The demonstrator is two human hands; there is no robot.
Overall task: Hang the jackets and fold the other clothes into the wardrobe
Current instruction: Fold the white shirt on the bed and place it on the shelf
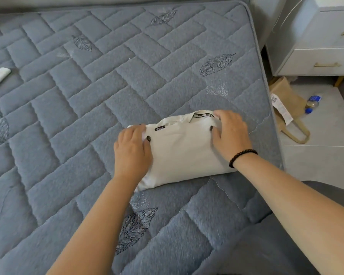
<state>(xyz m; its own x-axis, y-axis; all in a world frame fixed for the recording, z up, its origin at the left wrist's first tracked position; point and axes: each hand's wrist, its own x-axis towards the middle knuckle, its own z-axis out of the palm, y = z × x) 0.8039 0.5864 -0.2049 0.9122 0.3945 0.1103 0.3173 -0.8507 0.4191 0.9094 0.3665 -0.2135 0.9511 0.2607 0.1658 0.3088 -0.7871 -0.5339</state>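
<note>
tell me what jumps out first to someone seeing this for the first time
A cream folded garment lies on the grey-blue quilted mattress, near its right edge, with both hands on it: the left hand on its left end, the right hand on its upper right corner. On the floor to the right, a brown paper bag and a plastic bottle lie by a white nightstand.

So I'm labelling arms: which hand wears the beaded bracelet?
The right hand: a dark beaded bracelet circles its wrist; the left hand has a bare wrist.
</note>
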